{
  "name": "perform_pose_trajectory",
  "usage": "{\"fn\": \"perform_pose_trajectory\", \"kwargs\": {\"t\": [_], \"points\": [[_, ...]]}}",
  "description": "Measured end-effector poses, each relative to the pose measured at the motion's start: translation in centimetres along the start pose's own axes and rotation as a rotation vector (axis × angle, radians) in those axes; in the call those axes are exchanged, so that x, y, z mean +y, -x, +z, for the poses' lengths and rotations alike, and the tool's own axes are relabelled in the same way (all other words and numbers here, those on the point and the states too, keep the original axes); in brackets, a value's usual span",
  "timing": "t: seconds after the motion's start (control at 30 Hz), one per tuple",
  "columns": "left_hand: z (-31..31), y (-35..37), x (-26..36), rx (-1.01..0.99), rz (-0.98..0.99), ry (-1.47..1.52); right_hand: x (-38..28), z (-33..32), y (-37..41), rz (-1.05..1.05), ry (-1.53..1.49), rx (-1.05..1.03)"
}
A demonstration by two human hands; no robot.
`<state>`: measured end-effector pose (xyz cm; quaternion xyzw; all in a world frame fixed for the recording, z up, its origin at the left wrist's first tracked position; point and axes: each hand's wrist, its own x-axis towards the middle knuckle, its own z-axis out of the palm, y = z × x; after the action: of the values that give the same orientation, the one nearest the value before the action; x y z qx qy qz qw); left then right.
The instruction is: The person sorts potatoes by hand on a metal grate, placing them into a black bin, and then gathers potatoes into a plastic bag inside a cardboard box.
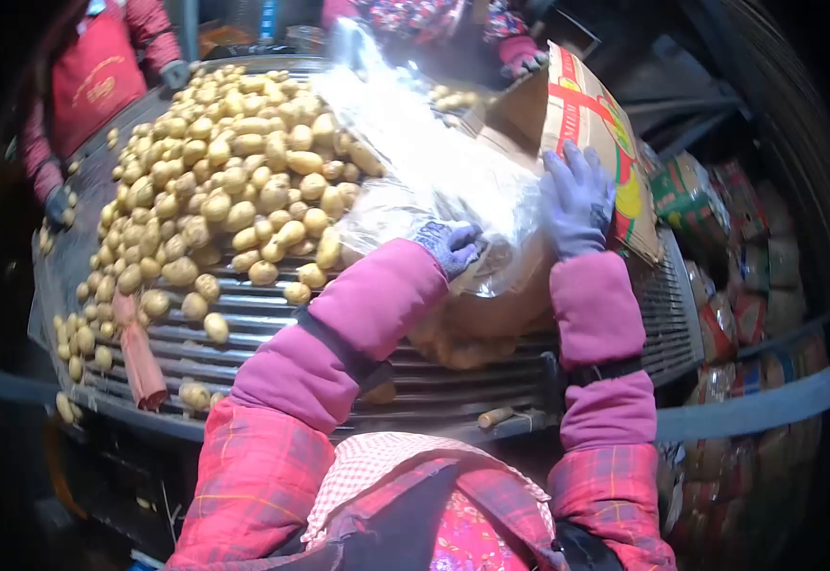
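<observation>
My left hand [450, 246], in a purple-grey glove, has its fingers bent against a clear plastic sheet [501, 195]; whether it grips the film is hidden. With fingers spread, my right hand [579, 195] lies flat on the upright side of a printed cardboard box [615, 143]. The plastic stretches up and left from the box, bright with glare. To the left, a big heap of potatoes [234, 181] rests on the slatted metal table [272, 309].
A red cloth-like strip [139, 352] lies at the front left. Near the front edge is a short brown stick [496, 417]. Packed boxes [686, 205] stand at the right. Two people are across the table, their gloved hands [175, 73] at its far and left edges.
</observation>
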<state>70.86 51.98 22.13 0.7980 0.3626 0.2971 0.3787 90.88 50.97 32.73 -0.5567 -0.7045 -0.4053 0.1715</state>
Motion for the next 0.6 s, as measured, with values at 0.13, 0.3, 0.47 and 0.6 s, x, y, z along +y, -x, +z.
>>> {"fn": "perform_pose_trajectory", "kwargs": {"t": [0.13, 0.3, 0.47, 0.6], "points": [[-0.5, 0.5, 1.4, 0.082, 0.078, 0.034, 1.0, 1.2, 0.7, 0.000, -0.029, 0.097], [-4.9, 3.1, 1.2, 0.009, 0.036, 0.238, -0.4, 1.2, 0.3, -0.040, -0.126, 0.204], [-6.7, 5.4, 0.0, 0.022, -0.007, 0.347, -1.0, 0.2, 0.9, -0.072, -0.118, 0.164], [-8.8, 8.0, 1.3, 0.005, -0.056, 0.434, -1.3, -0.4, 1.8, -0.061, -0.168, 0.152]]}}
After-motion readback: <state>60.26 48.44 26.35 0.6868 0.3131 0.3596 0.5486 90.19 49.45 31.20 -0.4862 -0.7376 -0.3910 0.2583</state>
